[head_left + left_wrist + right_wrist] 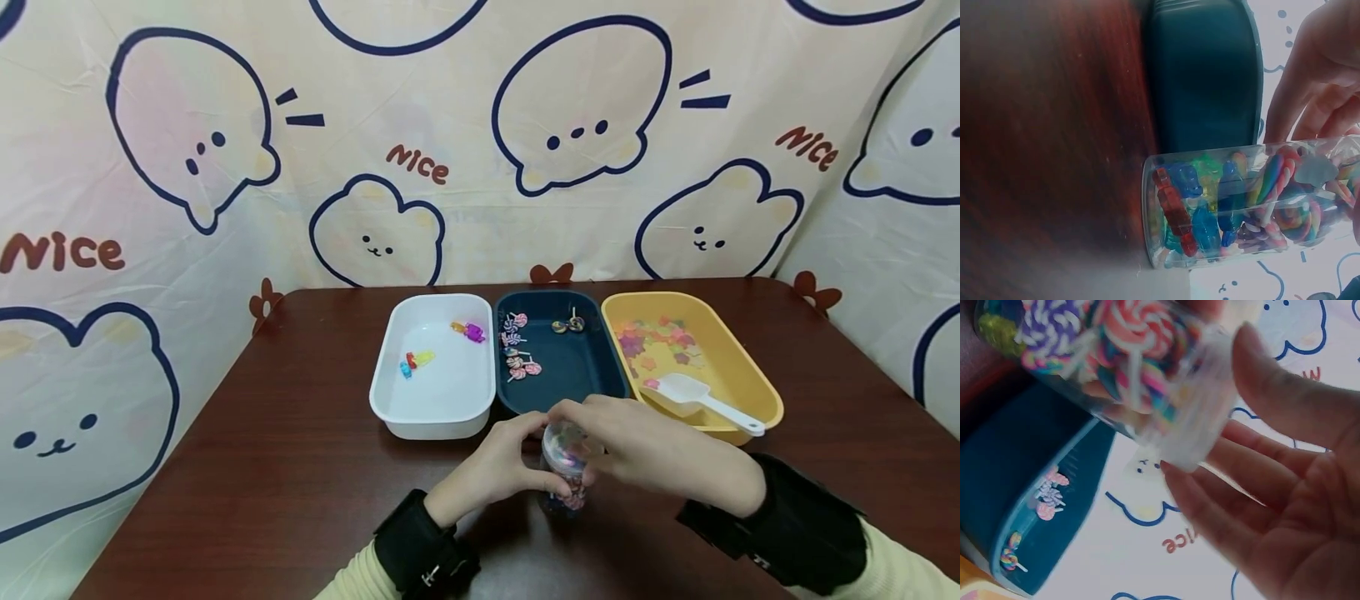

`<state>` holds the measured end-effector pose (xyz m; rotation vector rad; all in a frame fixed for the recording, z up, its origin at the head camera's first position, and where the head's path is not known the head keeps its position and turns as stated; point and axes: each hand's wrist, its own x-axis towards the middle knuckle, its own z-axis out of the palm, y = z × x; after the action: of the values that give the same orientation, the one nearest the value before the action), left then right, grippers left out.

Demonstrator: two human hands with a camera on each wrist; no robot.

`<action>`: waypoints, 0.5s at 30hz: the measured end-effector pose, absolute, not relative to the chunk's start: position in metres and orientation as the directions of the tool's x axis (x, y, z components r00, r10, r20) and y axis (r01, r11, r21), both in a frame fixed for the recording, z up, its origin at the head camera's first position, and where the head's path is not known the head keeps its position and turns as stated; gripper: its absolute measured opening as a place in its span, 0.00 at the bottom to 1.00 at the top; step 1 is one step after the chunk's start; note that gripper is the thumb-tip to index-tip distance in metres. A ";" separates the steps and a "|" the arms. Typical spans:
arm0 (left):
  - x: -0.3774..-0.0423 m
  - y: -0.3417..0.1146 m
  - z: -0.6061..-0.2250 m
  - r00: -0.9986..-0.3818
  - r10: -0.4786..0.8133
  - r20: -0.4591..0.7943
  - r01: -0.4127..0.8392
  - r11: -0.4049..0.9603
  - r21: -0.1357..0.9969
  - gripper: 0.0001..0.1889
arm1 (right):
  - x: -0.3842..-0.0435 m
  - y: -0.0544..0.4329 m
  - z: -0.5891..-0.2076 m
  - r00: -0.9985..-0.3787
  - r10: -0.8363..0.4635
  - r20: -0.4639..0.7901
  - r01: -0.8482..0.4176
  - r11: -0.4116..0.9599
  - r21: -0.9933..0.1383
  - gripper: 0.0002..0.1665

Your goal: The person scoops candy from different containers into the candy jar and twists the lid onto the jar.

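A clear jar [572, 493] packed with tiny lollipop and candy charms stands at the table's near middle. My left hand [495, 467] holds it near the top, thumb on the near side and fingers on the far side. On the jar's translucent white lid [1200, 406] are the thumb and fingers of my right hand [630, 442], curved round its edge. In the left wrist view, red, blue and green candy charms [1175, 212] lie low in the jar, with striped lollipop charms [1275, 181] above them.
Beyond the hands stand three trays: a white tray [433, 421] with a few candy charms, a dark blue tray [570, 362] with small lollipop charms, and a yellow tray [738, 371] with star-shaped pieces. A white scoop [697, 396] lies across the yellow tray's near side.
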<state>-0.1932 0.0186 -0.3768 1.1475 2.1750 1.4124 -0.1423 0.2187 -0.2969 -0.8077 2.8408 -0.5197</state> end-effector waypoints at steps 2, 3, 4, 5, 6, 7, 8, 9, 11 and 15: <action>-0.194 0.018 -0.378 -0.634 0.758 0.157 0.455 0.201 0.868 0.31 | -0.143 0.218 -0.296 -0.844 -0.533 -0.059 -0.477 0.796 -0.373 0.27; -0.194 0.018 -0.378 -0.634 0.758 0.154 0.454 0.204 0.867 0.31 | -0.143 0.218 -0.296 -0.842 -0.536 -0.058 -0.480 0.795 -0.371 0.27; -0.194 0.018 -0.378 -0.634 0.758 0.150 0.452 0.206 0.868 0.31 | -0.143 0.218 -0.296 -0.841 -0.539 -0.053 -0.486 0.793 -0.367 0.26; -0.194 0.018 -0.379 -0.634 0.759 0.148 0.450 0.207 0.869 0.32 | -0.143 0.218 -0.296 -0.839 -0.542 -0.047 -0.491 0.793 -0.360 0.26; -0.194 0.018 -0.379 -0.634 0.760 0.144 0.447 0.208 0.870 0.32 | -0.143 0.217 -0.296 -0.837 -0.546 -0.040 -0.500 0.793 -0.348 0.26; -0.194 0.018 -0.379 -0.633 0.761 0.141 0.445 0.209 0.871 0.32 | -0.143 0.216 -0.296 -0.834 -0.551 -0.033 -0.510 0.792 -0.337 0.27; -0.195 0.018 -0.379 -0.634 0.761 0.139 0.443 0.210 0.871 0.31 | -0.143 0.215 -0.296 -0.830 -0.557 -0.030 -0.520 0.792 -0.319 0.27; -0.194 0.018 -0.379 -0.636 0.760 0.135 0.441 0.214 0.872 0.31 | -0.143 0.214 -0.296 -0.826 -0.563 -0.029 -0.530 0.793 -0.298 0.27; -0.194 0.018 -0.378 -0.637 0.759 0.134 0.439 0.214 0.873 0.30 | -0.144 0.211 -0.296 -0.817 -0.576 -0.037 -0.549 0.796 -0.255 0.28; -0.193 0.018 -0.377 -0.646 0.751 0.134 0.438 0.220 0.872 0.28 | -0.145 0.208 -0.294 -0.778 -0.626 -0.060 -0.607 0.772 -0.189 0.29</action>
<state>-0.1928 0.0182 -0.3767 1.1105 2.1833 1.3952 -0.1454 0.2083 -0.2939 -0.9931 2.8445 -0.2410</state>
